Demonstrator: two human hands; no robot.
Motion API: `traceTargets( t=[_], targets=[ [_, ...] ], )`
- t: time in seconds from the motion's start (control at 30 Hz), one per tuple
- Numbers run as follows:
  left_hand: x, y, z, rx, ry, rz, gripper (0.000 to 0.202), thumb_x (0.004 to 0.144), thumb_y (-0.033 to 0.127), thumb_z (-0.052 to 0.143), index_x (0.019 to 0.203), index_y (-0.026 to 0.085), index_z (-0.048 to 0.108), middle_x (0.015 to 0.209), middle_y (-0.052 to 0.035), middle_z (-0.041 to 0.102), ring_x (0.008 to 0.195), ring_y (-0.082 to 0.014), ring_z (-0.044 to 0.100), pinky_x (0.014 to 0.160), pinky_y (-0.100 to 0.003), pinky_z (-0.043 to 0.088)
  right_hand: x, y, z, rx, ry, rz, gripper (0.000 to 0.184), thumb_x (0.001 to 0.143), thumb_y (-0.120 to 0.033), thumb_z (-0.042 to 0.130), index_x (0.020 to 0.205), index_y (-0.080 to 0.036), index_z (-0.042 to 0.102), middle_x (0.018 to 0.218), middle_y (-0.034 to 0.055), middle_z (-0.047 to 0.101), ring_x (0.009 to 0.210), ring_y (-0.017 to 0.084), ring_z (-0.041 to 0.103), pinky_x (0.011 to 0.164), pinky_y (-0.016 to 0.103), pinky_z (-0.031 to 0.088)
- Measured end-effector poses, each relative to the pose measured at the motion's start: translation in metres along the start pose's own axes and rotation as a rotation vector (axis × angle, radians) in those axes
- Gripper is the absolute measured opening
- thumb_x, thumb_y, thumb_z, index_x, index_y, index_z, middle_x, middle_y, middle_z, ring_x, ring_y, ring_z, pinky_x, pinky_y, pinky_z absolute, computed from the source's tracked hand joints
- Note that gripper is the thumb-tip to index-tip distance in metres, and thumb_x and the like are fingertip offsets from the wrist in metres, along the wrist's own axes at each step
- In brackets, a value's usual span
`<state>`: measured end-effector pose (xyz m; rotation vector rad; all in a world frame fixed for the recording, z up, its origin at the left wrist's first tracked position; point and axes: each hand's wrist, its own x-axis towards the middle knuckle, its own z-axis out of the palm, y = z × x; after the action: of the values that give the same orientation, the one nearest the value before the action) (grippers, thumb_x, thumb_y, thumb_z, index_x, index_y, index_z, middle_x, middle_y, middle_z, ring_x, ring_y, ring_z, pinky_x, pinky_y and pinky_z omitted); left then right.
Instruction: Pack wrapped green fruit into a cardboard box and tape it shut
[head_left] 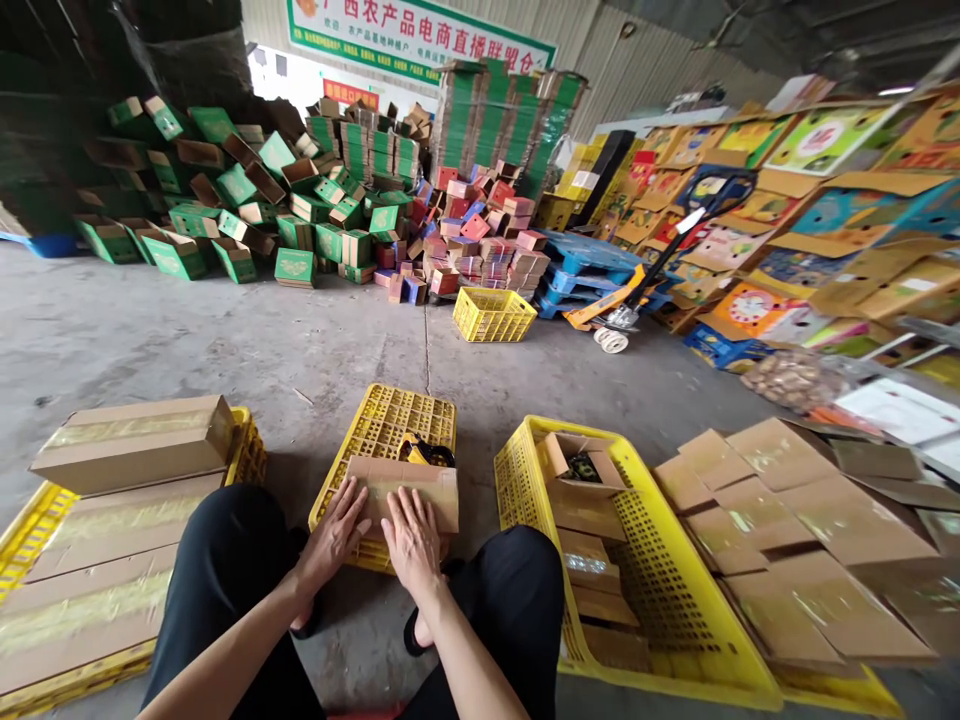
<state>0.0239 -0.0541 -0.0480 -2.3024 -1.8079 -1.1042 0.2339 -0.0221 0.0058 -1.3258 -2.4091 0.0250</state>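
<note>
A small brown cardboard box [420, 485] lies on an upturned yellow plastic crate [390, 420] between my knees. My left hand [336, 535] rests flat against the box's left end, fingers stretched out. My right hand [412, 540] lies flat on the near side of the box, fingers spread. A yellow and black tape dispenser [424, 452] sits on the crate just behind the box.
A yellow crate [525, 470] to the right holds several small boxes, one open. Taped cardboard boxes [780, 530] are stacked at right and cardboard boxes [135, 440] on a crate at left. Piles of green and red cartons, a yellow basket [493, 315] and a pallet jack [637, 300] stand farther off.
</note>
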Motion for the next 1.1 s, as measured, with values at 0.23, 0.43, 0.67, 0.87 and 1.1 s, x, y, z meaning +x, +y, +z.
traceTargets(
  t=[0.23,0.43,0.67,0.87,1.1],
  targets=[
    [0.004,-0.005,0.009,0.084,0.030,0.012,0.052,0.111,0.045,0.049,0.157,0.022,0.054,0.168,-0.0151,0.048,0.158,-0.0333,0.041,0.123,-0.052,0.047,0.040,0.006,0.013,-0.045,-0.077,0.044,0.052,0.112,-0.041,0.046,0.163,-0.030,0.050,0.166,0.0074,0.050,0.155,0.037,0.044,0.124,0.064,0.038],
    [0.033,0.006,0.025,0.198,-0.003,0.006,0.046,0.110,0.032,0.042,0.147,0.017,0.065,0.152,-0.0155,0.065,0.147,-0.0336,0.056,0.121,-0.053,0.048,0.039,0.008,0.022,-0.058,-0.098,0.056,0.056,0.111,-0.028,0.042,0.166,-0.029,0.042,0.171,0.0054,0.043,0.160,0.035,0.035,0.129,0.064,0.029],
    [0.052,0.015,0.023,0.163,-0.135,-0.008,0.054,0.109,0.032,0.042,0.160,0.018,0.054,0.168,-0.0140,0.047,0.157,-0.0353,0.043,0.126,-0.055,0.038,0.034,0.023,0.011,0.028,-0.099,-0.129,0.061,0.103,-0.015,0.042,0.164,-0.019,0.046,0.163,0.0114,0.054,0.156,0.031,0.044,0.129,0.060,0.032],
    [0.045,-0.010,-0.005,0.037,-0.297,0.213,0.072,0.109,0.058,0.046,0.170,0.022,0.034,0.174,-0.0144,0.037,0.162,-0.0349,0.032,0.129,-0.054,0.031,0.029,0.034,-0.010,0.046,-0.231,-0.304,0.077,0.099,-0.033,0.058,0.169,-0.010,0.035,0.173,0.0164,0.038,0.162,0.036,0.030,0.129,0.063,0.030],
    [0.029,-0.010,-0.007,0.096,-0.315,0.218,0.059,0.112,0.051,0.045,0.161,0.020,0.051,0.164,-0.0135,0.052,0.154,-0.0346,0.047,0.125,-0.053,0.041,0.029,0.030,-0.006,0.039,-0.252,-0.269,0.069,0.104,-0.031,0.059,0.168,-0.017,0.039,0.170,0.0153,0.042,0.161,0.036,0.034,0.127,0.065,0.031]
  ],
)
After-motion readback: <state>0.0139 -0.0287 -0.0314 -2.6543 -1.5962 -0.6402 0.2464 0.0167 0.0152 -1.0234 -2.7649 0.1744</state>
